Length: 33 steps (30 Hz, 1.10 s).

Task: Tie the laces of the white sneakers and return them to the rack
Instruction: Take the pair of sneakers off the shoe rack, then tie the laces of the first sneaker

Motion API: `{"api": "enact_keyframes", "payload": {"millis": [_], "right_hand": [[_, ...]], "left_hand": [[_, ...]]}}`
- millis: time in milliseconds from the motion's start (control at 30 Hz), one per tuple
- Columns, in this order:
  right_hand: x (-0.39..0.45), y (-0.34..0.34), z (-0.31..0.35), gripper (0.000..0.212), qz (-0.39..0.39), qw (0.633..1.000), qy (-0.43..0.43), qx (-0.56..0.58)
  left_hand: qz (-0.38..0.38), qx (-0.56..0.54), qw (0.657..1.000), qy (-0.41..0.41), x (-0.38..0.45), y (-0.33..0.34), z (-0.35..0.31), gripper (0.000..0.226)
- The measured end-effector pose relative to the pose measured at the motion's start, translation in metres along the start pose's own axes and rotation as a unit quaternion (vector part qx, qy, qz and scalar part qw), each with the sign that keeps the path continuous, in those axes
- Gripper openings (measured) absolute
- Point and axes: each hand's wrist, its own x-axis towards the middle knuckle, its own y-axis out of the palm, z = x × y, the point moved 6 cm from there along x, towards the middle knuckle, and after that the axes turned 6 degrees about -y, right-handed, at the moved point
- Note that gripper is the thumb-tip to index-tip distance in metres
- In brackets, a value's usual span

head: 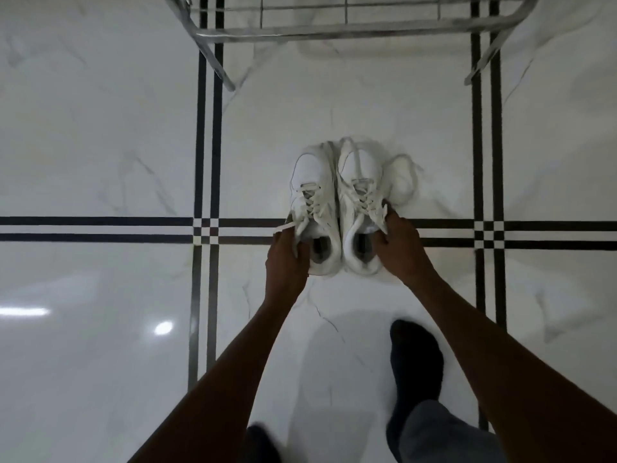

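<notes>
Both white lace-up sneakers [334,208] sit side by side on the white marble floor [100,128], the left hand [286,259] and right hand [399,243] each closed on a collar, laces loose; tying seemingly comes next, before the metal rack [350,28].

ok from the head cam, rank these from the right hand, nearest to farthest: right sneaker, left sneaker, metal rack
1. right sneaker: gripped at its collar by the right hand.
2. left sneaker: just beyond it, beside the right one, held by the left hand.
3. metal rack: far ahead at the top of the view.
</notes>
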Motion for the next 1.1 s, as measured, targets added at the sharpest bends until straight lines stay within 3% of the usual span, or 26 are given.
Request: {"api": "enact_keyframes", "payload": {"millis": [100,200,267,333,433,567,633,733,833,967,1100], "right_hand": [[-0.017,-0.015,0.019,0.053,-0.065,0.995,0.010,-0.075],[-0.033,-0.028,0.064,0.029,-0.167,0.977,-0.059,-0.121],[-0.027,-0.015,0.087,0.015,-0.133,0.981,-0.097,-0.101],[-0.011,0.005,0.093,0.021,-0.080,0.989,-0.100,-0.079],[0.014,0.025,0.094,0.031,-0.058,0.991,-0.083,-0.082],[0.035,0.041,0.096,0.022,-0.027,0.988,-0.078,-0.131],[0.041,0.041,0.094,0.009,-0.034,0.990,-0.080,-0.113],[0.042,0.039,0.095,0.017,-0.048,0.991,-0.107,-0.064],[0.042,0.036,0.096,0.004,-0.068,0.988,-0.128,-0.050],[0.036,0.037,0.106,0.013,-0.106,0.981,-0.157,-0.044],[0.028,0.041,0.109,0.014,-0.151,0.978,-0.137,-0.047]], "left_hand": [[0.000,-0.021,1.000,0.011,-0.004,-0.010,-0.007,0.037],[-0.006,-0.089,0.996,0.025,-0.005,-0.024,-0.019,0.046],[-0.014,-0.111,0.993,0.038,-0.001,-0.029,-0.027,0.043],[-0.025,-0.127,0.990,0.061,0.003,-0.031,-0.032,0.033],[-0.047,-0.123,0.985,0.110,0.013,-0.032,-0.034,0.011],[-0.057,-0.086,0.983,0.154,0.028,-0.032,-0.032,0.005],[-0.066,-0.070,0.982,0.162,0.029,-0.032,-0.029,0.008],[-0.093,-0.059,0.978,0.175,0.027,-0.035,-0.028,0.015],[-0.109,-0.040,0.977,0.179,0.033,-0.037,-0.028,0.019],[-0.097,-0.021,0.974,0.204,0.037,-0.042,-0.038,0.035],[-0.136,-0.019,0.973,0.184,0.035,-0.045,-0.037,0.015]]}}
